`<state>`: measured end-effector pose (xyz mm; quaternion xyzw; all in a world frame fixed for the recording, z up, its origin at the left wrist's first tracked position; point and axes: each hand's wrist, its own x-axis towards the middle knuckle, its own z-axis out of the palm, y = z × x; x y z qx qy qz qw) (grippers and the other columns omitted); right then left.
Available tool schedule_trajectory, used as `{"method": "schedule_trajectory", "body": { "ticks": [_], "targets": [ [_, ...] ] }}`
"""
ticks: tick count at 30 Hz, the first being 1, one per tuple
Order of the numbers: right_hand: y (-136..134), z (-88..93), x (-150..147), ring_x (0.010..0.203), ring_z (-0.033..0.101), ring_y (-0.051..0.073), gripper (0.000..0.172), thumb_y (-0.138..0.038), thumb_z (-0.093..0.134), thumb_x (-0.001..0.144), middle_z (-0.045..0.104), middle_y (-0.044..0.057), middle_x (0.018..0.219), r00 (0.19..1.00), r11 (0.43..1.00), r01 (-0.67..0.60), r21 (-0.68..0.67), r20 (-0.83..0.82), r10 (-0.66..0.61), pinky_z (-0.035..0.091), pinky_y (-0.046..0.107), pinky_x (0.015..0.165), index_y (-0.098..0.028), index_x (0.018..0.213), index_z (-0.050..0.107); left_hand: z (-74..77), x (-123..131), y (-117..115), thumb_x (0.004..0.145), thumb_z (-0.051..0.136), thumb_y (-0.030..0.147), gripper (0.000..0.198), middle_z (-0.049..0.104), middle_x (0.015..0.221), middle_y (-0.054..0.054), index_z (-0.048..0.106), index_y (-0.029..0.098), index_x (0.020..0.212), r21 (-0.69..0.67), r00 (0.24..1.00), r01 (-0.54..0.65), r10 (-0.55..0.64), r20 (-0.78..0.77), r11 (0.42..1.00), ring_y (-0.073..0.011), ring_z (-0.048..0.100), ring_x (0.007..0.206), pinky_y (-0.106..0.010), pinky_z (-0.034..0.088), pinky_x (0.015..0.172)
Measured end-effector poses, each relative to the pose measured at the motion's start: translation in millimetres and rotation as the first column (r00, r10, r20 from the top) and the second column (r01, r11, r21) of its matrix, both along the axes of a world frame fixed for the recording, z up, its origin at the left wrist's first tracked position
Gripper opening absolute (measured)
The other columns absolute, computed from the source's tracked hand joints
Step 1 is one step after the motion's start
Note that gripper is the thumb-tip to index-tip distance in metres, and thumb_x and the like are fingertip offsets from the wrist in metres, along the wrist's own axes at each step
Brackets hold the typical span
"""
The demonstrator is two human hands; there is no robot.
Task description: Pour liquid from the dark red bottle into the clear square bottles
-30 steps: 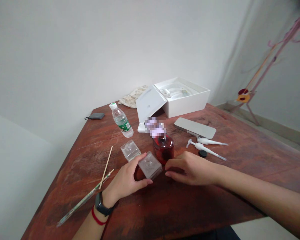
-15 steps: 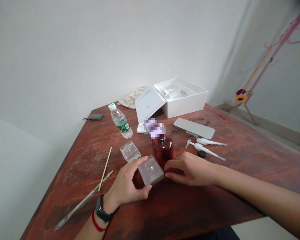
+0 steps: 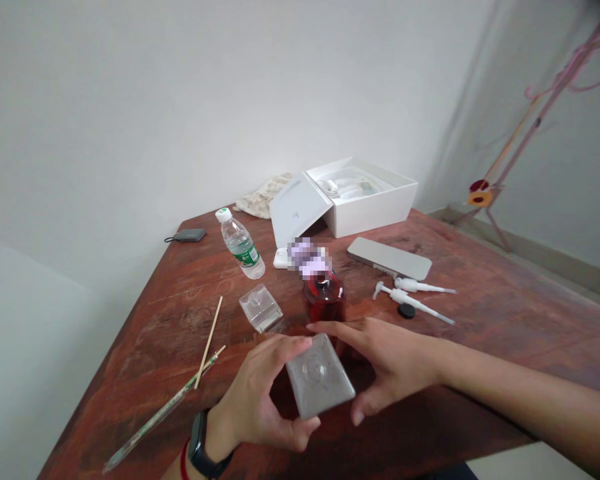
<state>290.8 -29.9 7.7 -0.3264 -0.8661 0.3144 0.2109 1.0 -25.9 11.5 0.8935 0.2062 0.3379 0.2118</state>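
My left hand point(image 3: 260, 400) grips a clear square bottle point(image 3: 319, 375) by its near and far edges and holds it lifted above the wooden table point(image 3: 480, 347). My right hand point(image 3: 387, 360) hovers at the bottle's right side with fingers and thumb spread; I cannot tell whether it touches the bottle. A round red glass bottle point(image 3: 324, 297) stands just behind my hands. A second clear square bottle point(image 3: 261, 308) lies to the left of the red one.
Two white pump heads point(image 3: 415, 295) and a black cap point(image 3: 406, 310) lie to the right. A plastic water bottle point(image 3: 240, 243), an open white box point(image 3: 350, 197), a silver flat device point(image 3: 389, 257), a wooden stick point(image 3: 209, 341) and a thin glass rod point(image 3: 160, 413) are on the table too.
My left hand has lifted the clear square bottle off the table and brought it nearer to me. My right hand has opened and followed alongside it.
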Motion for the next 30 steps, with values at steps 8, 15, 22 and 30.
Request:
{"method": "schedule_trajectory", "body": {
  "ticks": [8,15,22,30],
  "targets": [
    [-4,-2.3,-4,0.09,0.085,0.028,0.089,-0.059,0.095,0.072,0.085,0.01,0.115,0.977,0.998,-0.059,0.008,-0.203,0.06,0.062,0.032,0.078,-0.021,0.143,0.057,1.2,11,-4,0.101,0.067,0.075,0.08,0.075,0.138,-0.012,0.04,0.034,0.164,-0.043,0.991,0.107,-0.104,0.081,0.993,-0.0306,0.078,0.121,-0.042,0.062,0.109],
    [-3,-11.6,-4,0.09,0.083,0.025,0.083,-0.061,0.095,0.07,0.082,0.01,0.11,0.944,0.988,-0.033,0.15,-0.319,0.08,0.063,0.031,0.08,-0.021,0.134,0.059,-4.7,3,0,0.08,0.081,0.084,0.098,0.08,0.133,-0.011,0.051,0.034,0.159,-0.042,0.994,0.0,0.004,0.107,0.999,-0.031,0.083,0.108,-0.038,0.066,0.098],
    [-3,-10.2,-1,0.096,0.083,0.026,0.085,-0.058,0.097,0.071,0.08,0.011,0.117,0.916,0.98,0.023,0.195,-0.397,0.057,0.065,0.03,0.086,-0.021,0.136,0.057,0.8,-4,9,0.112,0.055,0.066,0.05,0.083,0.094,-0.005,0.072,0.025,0.135,-0.147,0.954,-0.054,0.094,0.285,0.988,-0.0179,0.075,0.073,-0.025,0.063,0.07],
    [1,-14.8,6,0.102,0.083,0.03,0.103,-0.054,0.102,0.065,0.079,0.013,0.123,0.874,0.921,0.097,0.378,-0.475,0.103,0.066,0.032,0.09,-0.023,0.149,0.051,-0.7,-12,8,0.114,0.027,0.076,0.078,0.066,0.054,0.001,0.081,0.021,0.1,-0.111,0.909,-0.122,0.156,0.385,0.986,-0.0109,0.05,0.036,-0.02,0.038,0.039]
  ]
}}
